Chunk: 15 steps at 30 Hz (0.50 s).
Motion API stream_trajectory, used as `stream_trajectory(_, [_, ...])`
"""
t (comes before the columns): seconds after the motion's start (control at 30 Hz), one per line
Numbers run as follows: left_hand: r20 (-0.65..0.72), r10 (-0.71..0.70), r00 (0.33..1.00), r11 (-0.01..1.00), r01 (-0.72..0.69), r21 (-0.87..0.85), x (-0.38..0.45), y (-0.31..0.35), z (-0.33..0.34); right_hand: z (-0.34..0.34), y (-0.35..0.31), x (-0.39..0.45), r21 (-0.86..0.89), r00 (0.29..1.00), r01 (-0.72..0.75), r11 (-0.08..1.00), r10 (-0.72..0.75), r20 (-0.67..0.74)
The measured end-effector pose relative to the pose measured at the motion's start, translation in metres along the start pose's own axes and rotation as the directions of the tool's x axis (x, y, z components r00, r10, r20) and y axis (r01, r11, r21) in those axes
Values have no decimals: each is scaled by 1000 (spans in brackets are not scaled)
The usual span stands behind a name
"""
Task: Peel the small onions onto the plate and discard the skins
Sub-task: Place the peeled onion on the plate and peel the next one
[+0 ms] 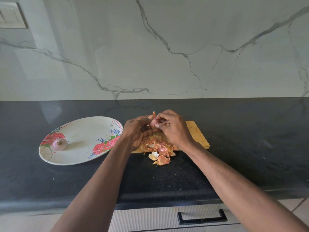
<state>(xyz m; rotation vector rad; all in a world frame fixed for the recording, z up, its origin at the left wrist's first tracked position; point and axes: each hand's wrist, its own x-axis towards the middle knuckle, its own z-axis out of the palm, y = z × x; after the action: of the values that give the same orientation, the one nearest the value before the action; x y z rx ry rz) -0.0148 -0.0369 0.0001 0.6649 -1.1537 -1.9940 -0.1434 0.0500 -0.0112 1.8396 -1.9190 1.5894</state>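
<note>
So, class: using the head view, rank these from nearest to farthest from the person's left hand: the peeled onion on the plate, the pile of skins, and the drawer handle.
Measured from the left hand:
1. Pile of skins: just right of it, on the cutting board.
2. Peeled onion: farther left, on the plate.
3. Drawer handle: far below, under the counter edge.

Table [242, 123]: black stone, polished, spanning the whole width. Wooden cutting board [196, 131]: at centre, lying flat on the table. Marble-patterned wall [150, 47]: grey-veined, at 12 o'clock. Wall switch plate [10, 15]: at 10 o'clock. Drawer with black handle [202, 216]: at 6 o'clock.
</note>
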Motion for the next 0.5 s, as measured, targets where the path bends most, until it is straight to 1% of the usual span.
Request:
stream_trajectory(0.13, [-8,-4,1000,1000,4,-1,2,-1,-1,1,1,-1,-11,998,63,998,-64,-28])
stream_trajectory(0.3, [-19,-11,1000,1000,11,-20,3,-1,-3,3,3,-3,-81,990,131,988,-135,-42])
stream_trajectory(0.5, [-20,-11,1000,1000,10,-15,3,-1,-4,4,3,-4,-121,990,122,985,-129,-52])
